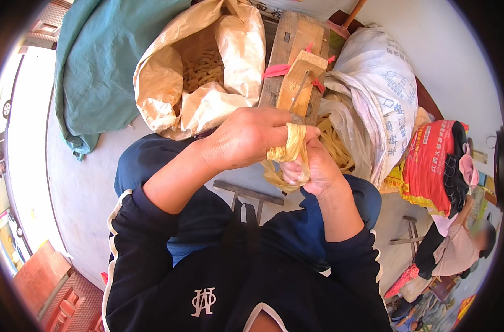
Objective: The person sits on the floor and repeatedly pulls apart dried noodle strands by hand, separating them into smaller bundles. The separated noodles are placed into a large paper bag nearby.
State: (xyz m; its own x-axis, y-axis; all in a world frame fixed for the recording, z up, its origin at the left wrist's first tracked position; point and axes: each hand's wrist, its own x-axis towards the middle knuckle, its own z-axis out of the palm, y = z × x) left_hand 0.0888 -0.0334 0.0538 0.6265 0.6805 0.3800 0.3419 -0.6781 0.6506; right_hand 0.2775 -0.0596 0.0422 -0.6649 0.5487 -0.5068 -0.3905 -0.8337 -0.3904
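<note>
A pale yellow, pliable strip (pixel 295 139) is looped into a thick bundle between my two hands. My left hand (pixel 252 135) grips the bundle from above, with its fingers against the wooden fixture. Below and to the right, the curled fingers of my right hand (pixel 316 168) hold the strip's lower part. A loose length hangs beneath the hands. Just ahead, a small wooden block (pixel 306 68) with a thin metal rod (pixel 299 91) is tied to a wooden bench (pixel 286 45) by red cloth. More yellow strips (pixel 333 137) lie in a plastic bag beside my right hand.
A beige sack (pixel 152 87) at the left front holds many tan, twisted pieces (pixel 203 70). Teal cloth (pixel 106 62) lies beyond it. To the right stand a white woven sack (pixel 380 79) and a red printed bag (pixel 428 162). A person (pixel 457 249) sits farther right, near a wooden stool (pixel 410 236).
</note>
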